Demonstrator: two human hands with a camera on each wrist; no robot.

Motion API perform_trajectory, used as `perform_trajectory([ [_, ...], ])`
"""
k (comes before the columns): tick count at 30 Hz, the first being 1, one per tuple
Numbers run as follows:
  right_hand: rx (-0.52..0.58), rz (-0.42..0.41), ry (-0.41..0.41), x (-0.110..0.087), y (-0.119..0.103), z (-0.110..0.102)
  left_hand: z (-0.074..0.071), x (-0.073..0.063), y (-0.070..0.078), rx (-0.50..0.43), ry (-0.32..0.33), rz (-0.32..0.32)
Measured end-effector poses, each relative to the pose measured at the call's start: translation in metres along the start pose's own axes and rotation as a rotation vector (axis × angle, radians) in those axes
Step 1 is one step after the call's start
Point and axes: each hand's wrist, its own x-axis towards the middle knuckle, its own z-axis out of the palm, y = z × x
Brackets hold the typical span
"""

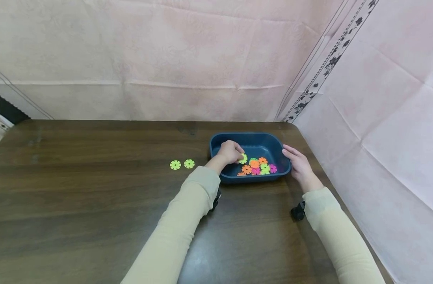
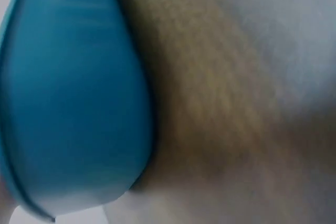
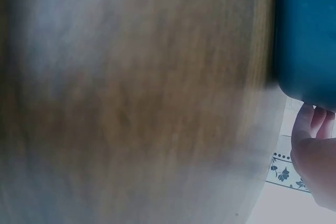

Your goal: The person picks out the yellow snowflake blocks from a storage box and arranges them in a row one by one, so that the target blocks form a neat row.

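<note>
A dark blue plastic basin (image 1: 249, 179) stands on the wooden table, with several flower-shaped notched discs lying in its front right part, such as an orange disc (image 1: 246, 169) and a magenta disc (image 1: 272, 168). Over the basin's left side reaches my left hand (image 1: 229, 152), pinching a yellow-green disc (image 1: 243, 158) at its fingertips. My right hand (image 1: 299, 165) grips the basin's right end by the rim. In the right wrist view, that hand (image 3: 316, 156) has its fingers against the basin (image 3: 310, 35). The left wrist view has only the basin's outer wall (image 2: 79, 98), blurred.
Two yellow-green discs (image 1: 189, 163) lie side by side on the brown table (image 1: 95, 189), left of the basin. A pale cloth (image 1: 166, 59) hangs behind the table, and another cloth (image 1: 390, 118) runs along its right edge. Each wrist carries a black camera (image 1: 298, 211).
</note>
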Motion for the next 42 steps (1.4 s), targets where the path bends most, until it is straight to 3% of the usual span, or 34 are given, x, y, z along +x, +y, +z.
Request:
perform_trajectory([
  [12, 0.002, -0.086, -0.029, 0.004, 0.011, -0.009, -0.037, -0.01, 0.003, -0.183, -0.037, 0.017],
  [20, 0.002, -0.031, 0.007, 0.004, 0.007, -0.007, -0.064, -0.016, -0.001, -0.235, 0.014, -0.041],
  [24, 0.01, -0.013, 0.002, 0.003, 0.004, -0.005, -0.084, -0.019, -0.005, -0.324, 0.031, -0.061],
  [30, 0.006, -0.008, 0.003, 0.003, 0.002, -0.003, -0.115, -0.029, -0.019, -0.467, 0.036, -0.073],
  [42, 0.005, 0.004, 0.001, 0.002, -0.001, 0.001, -0.168, -0.057, -0.065, -0.483, 0.051, -0.148],
])
